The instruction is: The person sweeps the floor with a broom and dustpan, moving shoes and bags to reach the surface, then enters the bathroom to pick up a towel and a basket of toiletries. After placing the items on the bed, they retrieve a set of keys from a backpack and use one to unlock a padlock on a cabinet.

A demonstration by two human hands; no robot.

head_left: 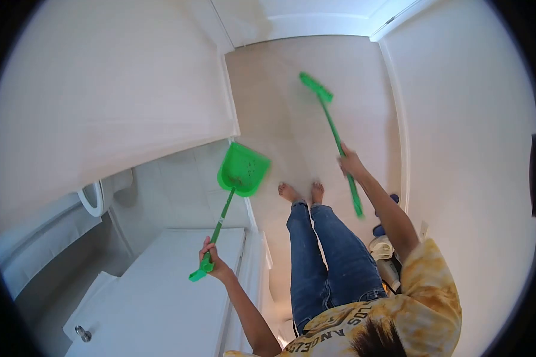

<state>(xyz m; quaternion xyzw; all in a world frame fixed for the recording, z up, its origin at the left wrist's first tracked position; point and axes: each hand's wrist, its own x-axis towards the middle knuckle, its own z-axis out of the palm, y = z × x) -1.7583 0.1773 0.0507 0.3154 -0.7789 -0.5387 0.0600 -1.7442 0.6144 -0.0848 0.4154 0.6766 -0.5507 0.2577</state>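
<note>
My left hand (212, 259) is closed round the upper handle of a green long-handled dustpan (242, 169). Its pan lies to the left of my feet, by the corner of the wall, with small dark bits of debris in it. In my right hand (351, 163) is the handle of a green broom (330, 122), gripped partway along. The broom's head (316, 87) is farther ahead, slightly blurred, over the beige floor (268, 89). The handle's end sticks out behind my hand, toward my body.
A white door (315, 18) closes off the far end. White walls (458, 119) run along both sides. At left are a toilet (93, 198) and a white door with a knob (83, 334). My bare feet (289, 191) stand mid-floor; blue shoes (379, 229) lie by the right wall.
</note>
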